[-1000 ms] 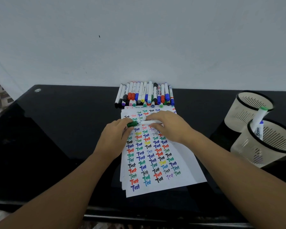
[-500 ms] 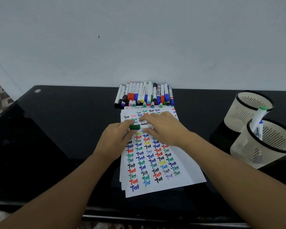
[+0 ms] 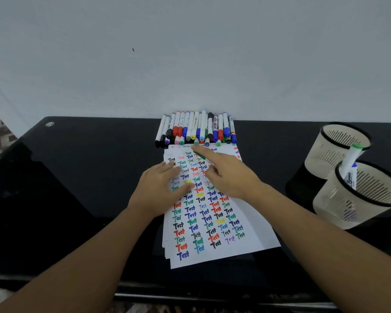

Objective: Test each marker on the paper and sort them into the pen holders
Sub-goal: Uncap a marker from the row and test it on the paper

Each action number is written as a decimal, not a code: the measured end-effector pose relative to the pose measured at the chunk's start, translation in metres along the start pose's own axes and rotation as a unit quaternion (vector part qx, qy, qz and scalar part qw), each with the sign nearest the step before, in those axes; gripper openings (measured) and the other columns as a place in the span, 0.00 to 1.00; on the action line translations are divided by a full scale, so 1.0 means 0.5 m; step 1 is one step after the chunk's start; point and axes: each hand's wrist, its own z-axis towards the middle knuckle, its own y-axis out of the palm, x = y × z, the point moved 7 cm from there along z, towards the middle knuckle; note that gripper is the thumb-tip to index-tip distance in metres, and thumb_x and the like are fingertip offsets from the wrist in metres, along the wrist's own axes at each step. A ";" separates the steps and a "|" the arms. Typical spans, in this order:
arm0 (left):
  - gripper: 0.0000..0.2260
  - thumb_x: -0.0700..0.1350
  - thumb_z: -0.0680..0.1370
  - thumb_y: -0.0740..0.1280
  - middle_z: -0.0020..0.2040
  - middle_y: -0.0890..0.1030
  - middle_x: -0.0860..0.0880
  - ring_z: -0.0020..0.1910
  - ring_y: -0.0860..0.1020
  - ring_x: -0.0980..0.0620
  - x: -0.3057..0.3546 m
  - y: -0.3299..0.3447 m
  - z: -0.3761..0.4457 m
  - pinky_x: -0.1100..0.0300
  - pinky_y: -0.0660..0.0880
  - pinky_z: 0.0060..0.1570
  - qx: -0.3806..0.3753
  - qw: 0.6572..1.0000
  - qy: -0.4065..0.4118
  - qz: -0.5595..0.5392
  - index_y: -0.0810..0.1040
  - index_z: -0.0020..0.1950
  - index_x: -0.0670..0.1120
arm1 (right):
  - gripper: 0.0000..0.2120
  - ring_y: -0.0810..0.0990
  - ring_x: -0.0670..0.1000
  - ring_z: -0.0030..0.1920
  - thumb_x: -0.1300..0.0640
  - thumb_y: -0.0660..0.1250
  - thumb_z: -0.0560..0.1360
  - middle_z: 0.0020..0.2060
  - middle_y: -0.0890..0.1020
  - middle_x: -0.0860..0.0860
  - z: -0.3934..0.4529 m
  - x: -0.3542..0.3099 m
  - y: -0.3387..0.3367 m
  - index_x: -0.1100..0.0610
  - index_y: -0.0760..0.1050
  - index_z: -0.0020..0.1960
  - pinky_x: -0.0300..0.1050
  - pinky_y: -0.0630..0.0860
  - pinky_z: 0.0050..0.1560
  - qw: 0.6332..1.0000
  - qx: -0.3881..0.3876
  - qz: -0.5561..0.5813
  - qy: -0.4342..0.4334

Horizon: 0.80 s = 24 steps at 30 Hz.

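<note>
On the far left, desk: my glossy black glass desk (image 3: 81, 181) runs up to a pale wall (image 3: 190, 53), with a small silver stud (image 3: 50, 124) near its back left corner.
Left hand: my left hand (image 3: 160, 190) lies flat with its fingers straight and close together, pressing the left side of the paper.
Paper: a white stack of sheets (image 3: 242, 236) sits mid-desk, the top one filled with rows of the word "Test" in black, red, blue, green, yellow and purple ink.
Marker row: a row of capped white-barrelled markers with mixed coloured caps (image 3: 196, 129) lies side by side against the wall, just beyond the far edge of the paper.
Right hand: my right hand (image 3: 230, 175) reaches over the upper part of the paper with its forefinger stretched towards the marker row; a green marker (image 3: 200, 155) shows just under that finger, but blur keeps me from telling how it is held or whether it is capped.
Far holder: a cream round plastic pen holder with a black rim and slotted wall (image 3: 318, 163) stands on the right of the desk.
Near holder: a second cream slotted pen holder with a black rim (image 3: 339, 206) stands touching the first, nearer to me, and carries a white marker with a green cap (image 3: 350, 158) leaning upright beside a white marker with blue print (image 3: 353, 179).
</note>
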 end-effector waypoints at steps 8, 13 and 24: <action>0.38 0.76 0.74 0.57 0.78 0.68 0.52 0.78 0.63 0.52 -0.002 0.002 0.002 0.49 0.59 0.77 -0.006 1.000 -0.003 0.004 0.70 0.77 0.54 | 0.28 0.80 0.53 0.34 0.51 0.58 0.83 0.35 0.80 0.52 -0.016 0.020 0.011 0.32 0.55 0.79 0.52 0.77 0.32 0.998 -0.011 0.025 0.050; 0.38 0.76 0.74 0.58 0.78 0.68 0.52 0.78 0.63 0.52 -0.002 0.002 0.000 0.49 0.58 0.77 -0.009 1.000 -0.006 0.004 0.70 0.77 0.54 | 0.29 0.72 0.48 0.30 0.55 0.56 0.85 0.36 0.79 0.55 -0.023 0.023 0.005 0.33 0.53 0.80 0.51 0.71 0.31 0.996 0.023 0.073 0.051; 0.46 0.80 0.72 0.53 0.82 0.38 0.55 0.81 0.37 0.52 0.061 0.011 -0.056 0.46 0.41 0.79 -0.116 0.993 0.019 -0.010 0.35 0.80 0.64 | 0.22 0.81 0.49 0.59 0.61 0.63 0.82 0.60 0.81 0.48 -0.056 0.061 -0.021 0.40 0.72 0.71 0.48 0.80 0.60 0.942 0.058 0.306 0.125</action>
